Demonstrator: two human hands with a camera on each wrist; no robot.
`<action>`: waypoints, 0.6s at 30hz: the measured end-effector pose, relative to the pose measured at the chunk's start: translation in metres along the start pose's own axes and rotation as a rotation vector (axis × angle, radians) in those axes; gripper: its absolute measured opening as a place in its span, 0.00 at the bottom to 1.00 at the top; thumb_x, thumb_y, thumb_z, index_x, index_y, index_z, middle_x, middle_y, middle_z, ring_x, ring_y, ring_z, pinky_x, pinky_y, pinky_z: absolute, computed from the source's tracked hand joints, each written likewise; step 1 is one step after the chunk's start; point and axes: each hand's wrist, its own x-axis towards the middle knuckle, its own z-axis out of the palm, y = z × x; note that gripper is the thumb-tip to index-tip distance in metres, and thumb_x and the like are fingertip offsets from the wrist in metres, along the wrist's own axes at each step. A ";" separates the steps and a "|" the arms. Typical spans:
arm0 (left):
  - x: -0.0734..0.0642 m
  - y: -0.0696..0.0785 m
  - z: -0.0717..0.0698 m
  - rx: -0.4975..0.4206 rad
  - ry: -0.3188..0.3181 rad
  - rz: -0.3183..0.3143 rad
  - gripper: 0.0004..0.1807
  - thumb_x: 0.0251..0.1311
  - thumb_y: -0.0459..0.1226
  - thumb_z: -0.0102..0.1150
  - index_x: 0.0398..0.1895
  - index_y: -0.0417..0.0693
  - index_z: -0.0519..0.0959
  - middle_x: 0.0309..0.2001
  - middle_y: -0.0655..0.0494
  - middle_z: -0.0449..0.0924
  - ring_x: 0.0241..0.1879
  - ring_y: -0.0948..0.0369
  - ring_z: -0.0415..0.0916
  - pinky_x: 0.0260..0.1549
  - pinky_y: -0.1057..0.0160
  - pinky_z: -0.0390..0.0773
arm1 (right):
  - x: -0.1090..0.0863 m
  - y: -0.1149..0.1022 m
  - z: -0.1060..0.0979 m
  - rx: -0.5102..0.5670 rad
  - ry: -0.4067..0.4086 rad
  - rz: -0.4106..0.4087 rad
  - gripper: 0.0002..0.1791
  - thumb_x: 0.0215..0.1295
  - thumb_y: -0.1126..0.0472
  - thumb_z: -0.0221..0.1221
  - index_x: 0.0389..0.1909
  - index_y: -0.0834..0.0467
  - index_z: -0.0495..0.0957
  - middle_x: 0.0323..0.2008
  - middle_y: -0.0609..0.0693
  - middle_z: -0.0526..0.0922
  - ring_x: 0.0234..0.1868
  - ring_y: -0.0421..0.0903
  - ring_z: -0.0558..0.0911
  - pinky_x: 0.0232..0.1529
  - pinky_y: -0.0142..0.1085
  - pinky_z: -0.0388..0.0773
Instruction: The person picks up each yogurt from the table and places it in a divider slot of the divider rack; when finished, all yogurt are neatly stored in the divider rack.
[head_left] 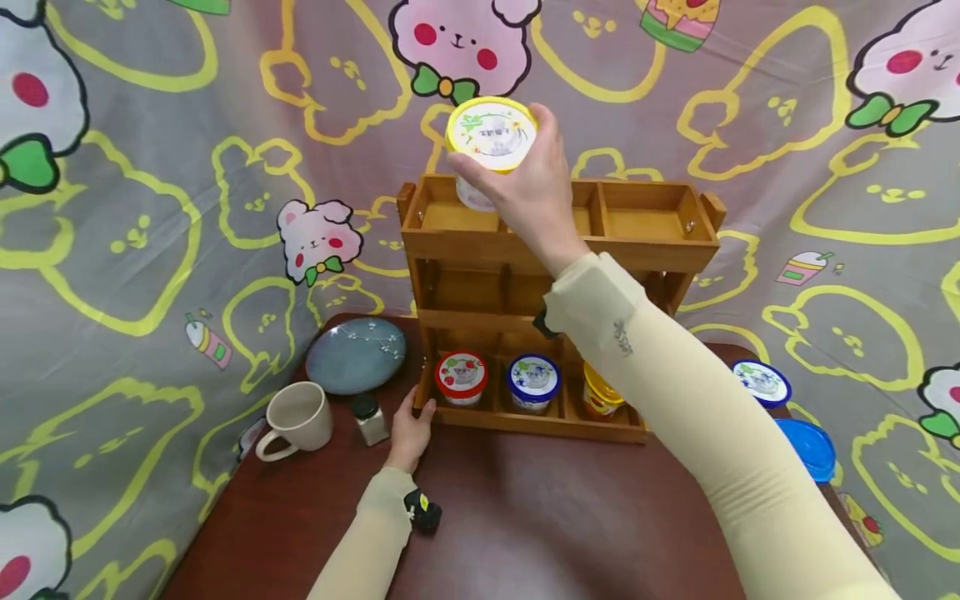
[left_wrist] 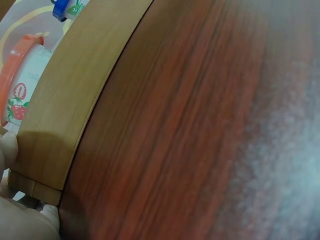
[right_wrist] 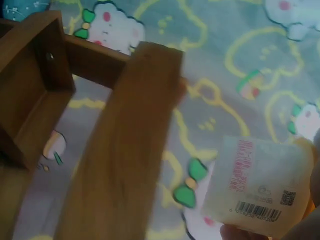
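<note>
My right hand (head_left: 538, 192) grips a small tub with a yellow-rimmed lid (head_left: 492, 133), thumb and fingers on opposite sides of it. The tub is in the air over the top left of a three-tier wooden shelf (head_left: 558, 244). In the right wrist view the side of the tub (right_wrist: 250, 182) shows a barcode and pink print. My left hand (head_left: 408, 437) holds the front left corner of the shelf's bottom tier, the thumb over the wood. That tier bears a red-lidded tub (head_left: 461, 375), a blue-lidded tub (head_left: 534, 379) and a yellow tub (head_left: 600, 393), partly hidden by my right arm.
On the left of the dark table (head_left: 487, 508) are a blue-grey plate (head_left: 356, 356), a beige mug (head_left: 302, 415) and a black-capped jar (head_left: 371, 421). To the right sit another blue-lidded tub (head_left: 761, 382) and a blue dish or lid (head_left: 810, 450). Patterned cloth (head_left: 750, 100) hangs behind.
</note>
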 end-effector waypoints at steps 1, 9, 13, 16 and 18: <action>0.000 0.000 0.000 -0.002 -0.003 0.004 0.32 0.73 0.38 0.54 0.75 0.38 0.59 0.70 0.38 0.65 0.69 0.44 0.60 0.68 0.44 0.58 | 0.004 0.000 0.007 -0.014 -0.011 0.018 0.61 0.45 0.35 0.74 0.74 0.52 0.50 0.62 0.48 0.66 0.58 0.42 0.69 0.57 0.29 0.68; -0.001 0.000 0.001 -0.010 0.005 0.005 0.32 0.72 0.38 0.55 0.75 0.38 0.60 0.70 0.39 0.65 0.69 0.45 0.60 0.69 0.45 0.57 | 0.022 0.010 0.053 -0.223 -0.085 0.115 0.67 0.39 0.28 0.72 0.75 0.51 0.48 0.62 0.50 0.66 0.57 0.46 0.70 0.59 0.35 0.70; 0.000 -0.002 0.001 -0.009 0.014 0.004 0.31 0.72 0.38 0.55 0.74 0.39 0.61 0.69 0.40 0.66 0.69 0.46 0.61 0.69 0.46 0.57 | 0.024 0.018 0.063 -0.314 -0.153 0.145 0.67 0.42 0.25 0.68 0.76 0.51 0.46 0.63 0.53 0.63 0.56 0.49 0.71 0.59 0.39 0.72; 0.002 -0.004 0.000 0.003 0.017 0.007 0.31 0.72 0.38 0.55 0.74 0.40 0.61 0.69 0.40 0.66 0.68 0.45 0.61 0.68 0.45 0.57 | 0.025 0.023 0.066 -0.377 -0.199 0.165 0.65 0.45 0.24 0.66 0.76 0.54 0.47 0.62 0.54 0.63 0.55 0.49 0.72 0.58 0.39 0.73; 0.002 -0.005 0.000 0.004 0.019 0.008 0.31 0.72 0.38 0.55 0.74 0.40 0.61 0.69 0.39 0.66 0.68 0.45 0.61 0.68 0.45 0.58 | 0.025 0.025 0.066 -0.395 -0.215 0.178 0.64 0.46 0.24 0.65 0.75 0.55 0.47 0.62 0.55 0.63 0.54 0.50 0.73 0.57 0.40 0.74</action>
